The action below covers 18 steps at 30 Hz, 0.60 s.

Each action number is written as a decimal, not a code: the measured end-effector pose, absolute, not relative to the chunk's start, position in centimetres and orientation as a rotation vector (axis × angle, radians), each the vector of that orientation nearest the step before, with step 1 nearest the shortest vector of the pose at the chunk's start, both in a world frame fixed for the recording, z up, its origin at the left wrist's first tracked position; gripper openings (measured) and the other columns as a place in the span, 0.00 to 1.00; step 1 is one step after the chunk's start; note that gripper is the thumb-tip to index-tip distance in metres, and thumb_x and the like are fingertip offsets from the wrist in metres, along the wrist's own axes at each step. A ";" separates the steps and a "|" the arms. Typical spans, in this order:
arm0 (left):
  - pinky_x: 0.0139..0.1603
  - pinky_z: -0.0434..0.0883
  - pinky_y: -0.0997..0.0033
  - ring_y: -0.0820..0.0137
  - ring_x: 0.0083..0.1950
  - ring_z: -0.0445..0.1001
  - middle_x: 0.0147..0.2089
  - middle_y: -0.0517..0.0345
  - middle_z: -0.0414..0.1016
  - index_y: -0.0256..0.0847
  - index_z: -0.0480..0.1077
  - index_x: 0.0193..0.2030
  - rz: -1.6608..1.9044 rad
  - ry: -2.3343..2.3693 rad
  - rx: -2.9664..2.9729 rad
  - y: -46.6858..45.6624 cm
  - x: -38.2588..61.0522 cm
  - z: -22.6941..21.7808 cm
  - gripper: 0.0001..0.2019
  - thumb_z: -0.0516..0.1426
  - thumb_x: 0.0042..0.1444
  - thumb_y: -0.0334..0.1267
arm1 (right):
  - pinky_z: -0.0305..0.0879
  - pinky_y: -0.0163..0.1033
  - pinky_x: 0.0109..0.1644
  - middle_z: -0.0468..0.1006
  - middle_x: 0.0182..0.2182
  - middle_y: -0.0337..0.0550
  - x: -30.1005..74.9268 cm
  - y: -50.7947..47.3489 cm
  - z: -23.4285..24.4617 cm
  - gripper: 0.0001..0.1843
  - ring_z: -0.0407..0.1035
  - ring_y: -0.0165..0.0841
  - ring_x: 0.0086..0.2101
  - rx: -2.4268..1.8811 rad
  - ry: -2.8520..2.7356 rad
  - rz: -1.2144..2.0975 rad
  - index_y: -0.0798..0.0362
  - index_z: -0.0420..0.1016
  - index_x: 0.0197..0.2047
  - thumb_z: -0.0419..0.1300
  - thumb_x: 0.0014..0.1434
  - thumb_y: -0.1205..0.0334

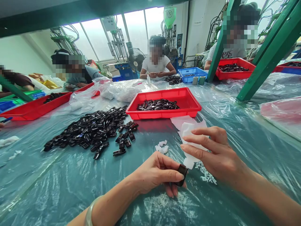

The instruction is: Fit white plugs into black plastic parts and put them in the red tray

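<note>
My left hand (pixel 157 175) pinches a small glossy black plastic part (pixel 182 174) between thumb and fingers. My right hand (pixel 218 153) holds a folded white wipe (pixel 190 135), whose lower end meets the top of the black part. Just left of my hands lie white plastic scraps (pixel 161 147), and more white scraps (pixel 205 173) sit under my right wrist. A loose pile of similar black parts (pixel 89 130) spreads across the table to the left, with a few strays near my left hand. A red tray (pixel 163 103) holding black parts stands ahead.
Clear plastic sheeting (pixel 47 175) covers the teal table. Further red trays (pixel 235 68) and a blue tray (pixel 192 74) hold black parts. Several co-workers (pixel 156 62) sit around it. Green steel legs (pixel 270 50) stand at the upper right, with a fan (pixel 135 59) and machines behind.
</note>
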<state>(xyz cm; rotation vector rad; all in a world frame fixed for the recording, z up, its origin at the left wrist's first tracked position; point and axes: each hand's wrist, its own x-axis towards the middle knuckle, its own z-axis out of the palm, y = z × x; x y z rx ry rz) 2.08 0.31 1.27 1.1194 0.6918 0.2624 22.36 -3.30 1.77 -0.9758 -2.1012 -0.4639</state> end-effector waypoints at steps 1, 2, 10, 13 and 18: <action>0.19 0.70 0.82 0.76 0.20 0.73 0.27 0.50 0.78 0.31 0.78 0.32 0.263 0.694 1.119 0.3 2.1 1.3 0.10 0.63 0.45 0.37 | 0.56 0.49 0.47 0.78 0.41 0.42 22.4 -3.3 1.7 0.12 0.65 0.38 0.46 -0.974 -2.108 -0.471 0.48 0.72 0.42 0.51 0.62 0.72; 0.19 0.70 0.82 0.76 0.20 0.73 0.27 0.50 0.78 0.31 0.78 0.32 0.262 0.696 1.119 0.3 2.1 1.3 0.10 0.63 0.45 0.37 | 0.55 0.49 0.47 0.78 0.42 0.42 22.4 -3.3 1.7 0.12 0.65 0.39 0.47 -0.976 -2.116 -0.480 0.49 0.71 0.42 0.51 0.61 0.73; 0.19 0.69 0.82 0.76 0.20 0.72 0.27 0.52 0.77 0.31 0.78 0.30 0.241 0.690 1.129 0.3 2.2 1.3 0.10 0.63 0.45 0.38 | 0.55 0.50 0.47 0.77 0.43 0.43 22.3 -3.3 1.4 0.14 0.65 0.40 0.48 -1.009 -2.125 -0.514 0.50 0.71 0.43 0.52 0.59 0.76; 0.20 0.70 0.81 0.75 0.22 0.73 0.28 0.52 0.77 0.32 0.78 0.30 0.235 0.685 1.119 0.2 2.2 1.3 0.09 0.64 0.44 0.37 | 0.57 0.49 0.46 0.77 0.42 0.43 22.3 -2.9 1.2 0.18 0.65 0.40 0.47 -1.081 -2.052 -0.461 0.50 0.70 0.44 0.50 0.57 0.79; 0.24 0.71 0.80 0.73 0.27 0.75 0.32 0.51 0.78 0.34 0.78 0.32 0.280 0.713 1.109 0.0 2.1 1.4 0.09 0.65 0.41 0.34 | 0.64 0.47 0.42 0.75 0.43 0.48 24.4 -1.2 0.9 0.18 0.68 0.43 0.43 -1.516 -1.683 -0.176 0.52 0.69 0.49 0.56 0.53 0.65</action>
